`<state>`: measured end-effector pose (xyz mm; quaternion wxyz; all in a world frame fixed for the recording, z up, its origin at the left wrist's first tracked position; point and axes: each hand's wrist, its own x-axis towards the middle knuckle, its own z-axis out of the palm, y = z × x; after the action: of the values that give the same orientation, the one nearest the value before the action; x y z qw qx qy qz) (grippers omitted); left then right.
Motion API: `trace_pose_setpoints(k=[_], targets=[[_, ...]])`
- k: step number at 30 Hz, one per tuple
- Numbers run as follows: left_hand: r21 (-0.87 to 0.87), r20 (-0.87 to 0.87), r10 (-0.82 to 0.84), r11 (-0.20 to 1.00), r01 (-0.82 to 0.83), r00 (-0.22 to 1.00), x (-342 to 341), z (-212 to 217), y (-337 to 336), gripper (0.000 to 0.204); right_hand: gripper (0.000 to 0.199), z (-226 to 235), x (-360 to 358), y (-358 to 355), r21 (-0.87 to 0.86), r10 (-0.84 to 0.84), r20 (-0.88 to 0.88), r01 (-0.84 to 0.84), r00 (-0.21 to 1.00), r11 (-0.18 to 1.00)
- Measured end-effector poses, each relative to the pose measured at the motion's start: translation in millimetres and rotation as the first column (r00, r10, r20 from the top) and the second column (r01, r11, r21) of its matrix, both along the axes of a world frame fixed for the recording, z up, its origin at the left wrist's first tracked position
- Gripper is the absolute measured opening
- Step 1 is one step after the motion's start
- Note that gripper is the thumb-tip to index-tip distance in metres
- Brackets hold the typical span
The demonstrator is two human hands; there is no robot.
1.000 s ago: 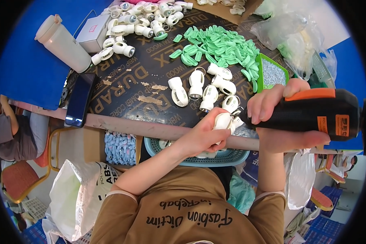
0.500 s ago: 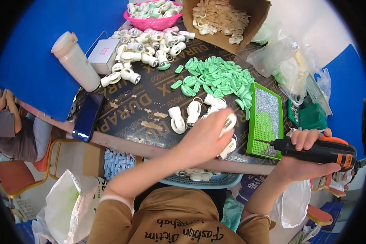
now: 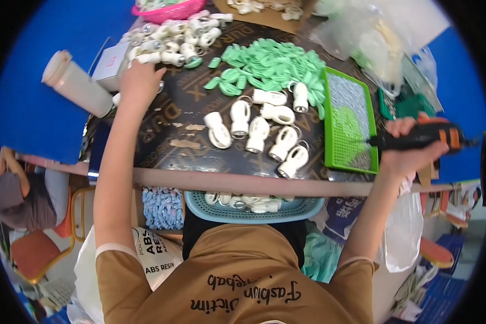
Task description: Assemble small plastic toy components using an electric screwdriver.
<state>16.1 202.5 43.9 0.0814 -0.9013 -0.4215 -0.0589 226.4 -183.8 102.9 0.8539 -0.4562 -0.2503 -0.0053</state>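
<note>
My left hand point(image 3: 139, 83) reaches to the pile of small white keychain flashlights point(image 3: 173, 39) at the back left. Its thumb stands apart from the fingers, and nothing shows in its grip; the fingertips are partly hidden among the pieces. In my right hand point(image 3: 405, 146) is a black electric screwdriver point(image 3: 424, 136) with orange parts, its bit pointing left over a green tray point(image 3: 328, 135) of small metal screws. Several white flashlights point(image 3: 258, 134) with key rings lie loosely grouped in the table's middle. Behind them spreads a heap of green plastic covers point(image 3: 275, 62).
A white bottle point(image 3: 75, 83) and a small white box point(image 3: 109, 66) stand at the left. At the back are a pink basket point(image 3: 170, 13) and a cardboard box point(image 3: 264, 19). Plastic bags point(image 3: 367, 48) lie at the back right. A blue basket point(image 3: 302, 210) of white pieces sits below the table edge.
My left hand has left the flashlight at the table's middle and moved to the back-left pile. That flashlight now lies with the group. The right hand still holds the screwdriver, and the view has shifted.
</note>
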Motion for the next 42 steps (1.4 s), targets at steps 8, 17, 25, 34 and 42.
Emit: trace_pose_setpoints(k=[8,17,25,34,42], targets=[[0.032,0.176,-0.107,0.994,0.103,0.979,2.2,-16.5,-29.2,0.029,0.072,-32.1,19.4,21.3,-0.139,-0.038,0.164,0.061,0.986,0.988],[-0.246,0.125,0.004,0.969,0.027,0.992,3.7,-14.9,-30.6,0.037,0.067,-39.2,26.2,35.2,-0.086,-0.04,0.202,0.058,0.979,0.995],[-0.481,0.678,0.119,0.818,0.315,0.725,-8.1,12.8,-66.8,0.03,0.066,-41.7,28.9,35.9,-0.137,-0.002,0.196,0.029,0.981,0.99],[-0.446,0.621,0.627,-0.209,0.87,0.469,-22.3,26.1,-168.1,0.029,0.068,-40.8,28.3,38.1,-0.158,-0.038,0.204,0.071,0.978,0.985],[-0.498,0.46,0.575,-0.463,0.733,0.676,-6.7,-4.0,-227.6,0.025,0.075,-15.0,15.7,33.1,-0.153,-0.08,0.153,0.103,0.985,0.983]])
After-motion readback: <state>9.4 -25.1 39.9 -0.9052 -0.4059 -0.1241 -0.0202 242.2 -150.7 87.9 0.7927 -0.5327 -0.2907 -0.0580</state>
